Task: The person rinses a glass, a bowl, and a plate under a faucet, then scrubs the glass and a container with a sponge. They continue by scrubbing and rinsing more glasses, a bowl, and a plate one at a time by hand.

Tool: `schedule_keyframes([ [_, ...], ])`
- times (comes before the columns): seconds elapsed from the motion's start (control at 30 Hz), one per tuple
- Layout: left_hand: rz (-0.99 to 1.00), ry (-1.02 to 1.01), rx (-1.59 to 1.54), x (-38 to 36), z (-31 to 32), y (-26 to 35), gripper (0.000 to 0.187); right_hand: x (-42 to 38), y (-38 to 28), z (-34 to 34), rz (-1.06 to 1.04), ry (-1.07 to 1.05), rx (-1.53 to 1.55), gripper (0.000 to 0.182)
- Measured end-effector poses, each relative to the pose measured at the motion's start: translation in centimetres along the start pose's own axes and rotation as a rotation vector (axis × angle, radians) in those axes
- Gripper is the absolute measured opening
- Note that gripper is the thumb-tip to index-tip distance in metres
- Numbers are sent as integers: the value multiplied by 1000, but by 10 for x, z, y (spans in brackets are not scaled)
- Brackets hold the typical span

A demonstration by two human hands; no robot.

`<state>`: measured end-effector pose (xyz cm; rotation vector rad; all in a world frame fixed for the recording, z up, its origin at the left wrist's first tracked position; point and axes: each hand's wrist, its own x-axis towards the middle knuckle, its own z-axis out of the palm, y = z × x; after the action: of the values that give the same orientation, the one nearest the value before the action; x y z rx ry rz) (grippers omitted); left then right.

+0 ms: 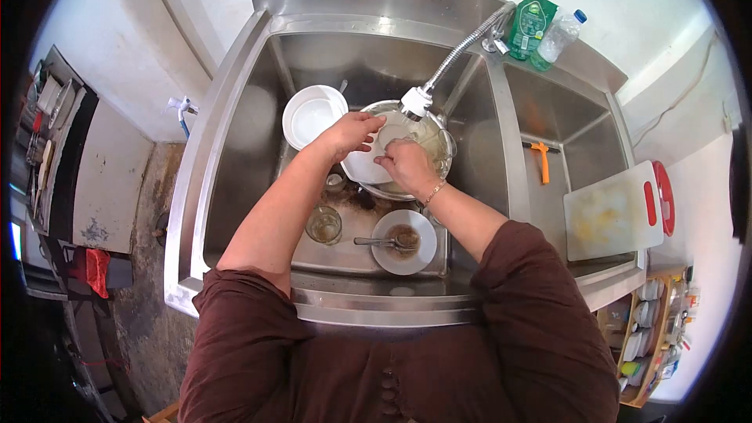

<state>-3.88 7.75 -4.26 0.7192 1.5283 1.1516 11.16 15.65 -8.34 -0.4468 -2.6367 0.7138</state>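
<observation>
My left hand (352, 135) is over the sink basin, its fingers apart and slightly curled at the rim of a metal pot (448, 163). Over the same pot, my right hand (409, 164) has its fingers bent and drawn together; I cannot tell what is in them. A pale round piece (389, 132) shows between the two hands. Below them lies a white dish (362, 167), partly covered by the hands. The faucet head (416, 102) hangs just above on its flexible hose (462, 45). A white bowl (312, 116) sits left of the pot.
Nearer me in the basin are a drinking glass (324, 225) and a white plate (419, 240) bearing a spoon (376, 242). A cutting board (609, 215) and an orange squeegee (542, 160) occupy the right basin. A plastic bottle (561, 37) and green pouch (533, 27) stand on the back ledge.
</observation>
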Motion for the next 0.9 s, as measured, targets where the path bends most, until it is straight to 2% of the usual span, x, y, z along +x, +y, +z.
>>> schedule_keyframes([
  [0.07, 1, 18, 16, 7, -1, -7, 49, 5, 9, 4, -31, 61, -115, 30],
  [0.13, 0, 32, 23, 12, 0, -12, 51, 8, 10, -2, 244, -64, 408, 34],
  [0.17, -1, 11, 46, 14, 0, -15, 53, 8, 9, -4, 247, -63, 407, 34],
  [0.23, 2, -11, 75, 10, 4, -9, 56, 14, 0, -14, 783, -200, 1046, 38],
  [0.27, -100, -46, 33, 6, 8, -9, 58, 14, 5, -14, 782, -196, 1047, 38],
  [0.33, -272, -103, -58, 2, 18, -15, 65, 15, 14, -16, 844, -332, 1085, 40],
  [0.37, -272, -106, -57, 3, 19, -17, 65, 15, 18, -15, 846, -329, 1085, 40],
  [0.43, -337, -392, -424, 4, 21, -24, 73, 16, 16, -16, 886, -329, 1082, 41],
  [0.47, -336, -160, -430, 11, 27, -32, 77, 16, 16, -17, 886, -326, 1081, 41],
  [0.6, -306, -200, -633, 1, 44, -29, 80, 14, 8, -21, 883, -180, 1082, 34],
  [0.67, -324, 106, -438, 0, 55, -22, 65, 13, 8, -19, 914, -115, 1061, 34],
  [0.7, -324, 107, -437, 1, 52, -25, 65, 13, 9, -16, 923, -18, 1090, 34],
  [0.73, -264, -54, -487, 4, 46, -30, 63, 13, 9, -14, 931, 79, 1116, 33],
  [0.77, -202, -214, -535, 6, 42, -33, 62, 13, 11, -15, 929, 75, 1116, 33],
  [0.8, -199, -209, -537, 6, 41, -34, 62, 14, 10, -22, 887, 11, 1075, 30],
  [0.87, -171, -23, -458, 4, 39, -35, 58, 18, 19, -41, 840, -60, 1032, 28],
  [0.9, -165, -13, -464, 5, 35, -36, 58, 24, 31, -55, 822, -284, 914, 25],
])
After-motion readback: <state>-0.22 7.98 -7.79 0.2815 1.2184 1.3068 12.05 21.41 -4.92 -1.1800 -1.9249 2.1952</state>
